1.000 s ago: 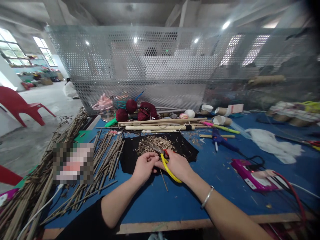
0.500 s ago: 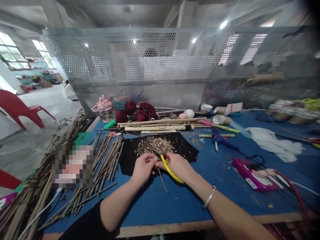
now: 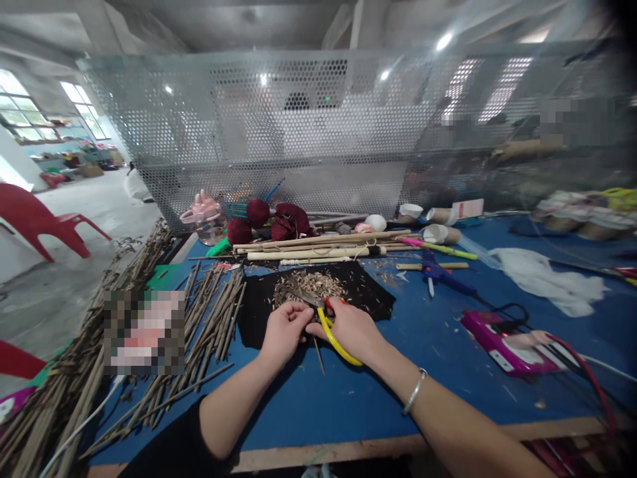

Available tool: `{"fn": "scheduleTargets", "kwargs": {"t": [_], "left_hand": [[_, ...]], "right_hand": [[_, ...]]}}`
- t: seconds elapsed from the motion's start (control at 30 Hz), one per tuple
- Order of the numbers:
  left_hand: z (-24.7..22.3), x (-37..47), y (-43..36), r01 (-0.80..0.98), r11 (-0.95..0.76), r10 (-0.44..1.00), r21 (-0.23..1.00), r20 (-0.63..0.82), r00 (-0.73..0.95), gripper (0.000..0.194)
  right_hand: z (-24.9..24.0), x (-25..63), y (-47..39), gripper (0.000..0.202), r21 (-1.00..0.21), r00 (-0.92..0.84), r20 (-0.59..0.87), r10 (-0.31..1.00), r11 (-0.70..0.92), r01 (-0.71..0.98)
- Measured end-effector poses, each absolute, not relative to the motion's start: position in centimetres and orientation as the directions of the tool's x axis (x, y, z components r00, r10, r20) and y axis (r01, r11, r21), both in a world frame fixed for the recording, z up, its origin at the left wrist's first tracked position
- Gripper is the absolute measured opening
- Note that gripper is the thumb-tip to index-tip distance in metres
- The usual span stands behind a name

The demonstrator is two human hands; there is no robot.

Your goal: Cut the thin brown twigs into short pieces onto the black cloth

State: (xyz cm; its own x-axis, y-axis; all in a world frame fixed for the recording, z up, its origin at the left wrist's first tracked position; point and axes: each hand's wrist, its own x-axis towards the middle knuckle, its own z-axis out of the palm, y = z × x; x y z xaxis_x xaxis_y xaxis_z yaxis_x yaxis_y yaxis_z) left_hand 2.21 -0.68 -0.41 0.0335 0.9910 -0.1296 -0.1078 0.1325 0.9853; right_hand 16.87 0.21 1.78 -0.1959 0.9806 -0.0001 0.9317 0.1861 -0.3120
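Both hands meet over the near edge of a black cloth (image 3: 256,312). My left hand (image 3: 286,328) is closed in a pinch on a thin brown stick (image 3: 319,355), whose lower end slants out below the hands. My right hand (image 3: 351,332) grips yellow-handled shears (image 3: 332,340) with a bit of red on the grip. The dark blades point up and left, over a heap of short cut stick pieces (image 3: 318,282) on the cloth. My fingers hide where stick and blades come close together.
Left of the cloth lies a spread of cut sticks (image 3: 209,318), with a long bundle of dry stalks (image 3: 74,358) beyond. Bamboo rods (image 3: 308,255) and dark red balls (image 3: 257,214) line the back. A blue glue gun (image 3: 440,275) and a purple device (image 3: 502,345) are on the right.
Both hands stay over the cloth. My right hand and the shears have shifted slightly left and up, and the stick's visible lower end has moved left and looks shorter.
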Motion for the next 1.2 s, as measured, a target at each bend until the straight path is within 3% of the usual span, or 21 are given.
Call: {"fn": "scheduleTargets", "kwargs": {"t": [0.57, 0.8, 1.03, 1.2], "left_hand": [[-0.11, 2.42, -0.85, -0.115, 0.237, 0.971, 0.965, -0.231, 0.059, 0.028], [-0.1, 2.15, -0.75, -0.071, 0.192, 0.981, 0.979, -0.192, 0.009, 0.029], [-0.19, 2.15, -0.73, -0.025, 0.167, 0.986, 0.986, -0.167, 0.026, 0.032], [-0.33, 2.14, -0.73, -0.023, 0.152, 0.988, 0.988, -0.152, 0.028, 0.031]], "right_hand": [[2.07, 16.97, 0.57, 0.056, -0.293, -0.159, -0.098, 0.982, 0.124, 0.948], [1.84, 17.07, 0.49, 0.058, -0.246, -0.182, -0.03, 0.983, 0.169, 0.954], [1.97, 17.01, 0.07, 0.061, -0.328, -0.226, 0.023, 0.974, 0.221, 0.919], [2.18, 16.81, 0.07, 0.06, -0.322, -0.211, -0.007, 0.977, 0.198, 0.926]]}}
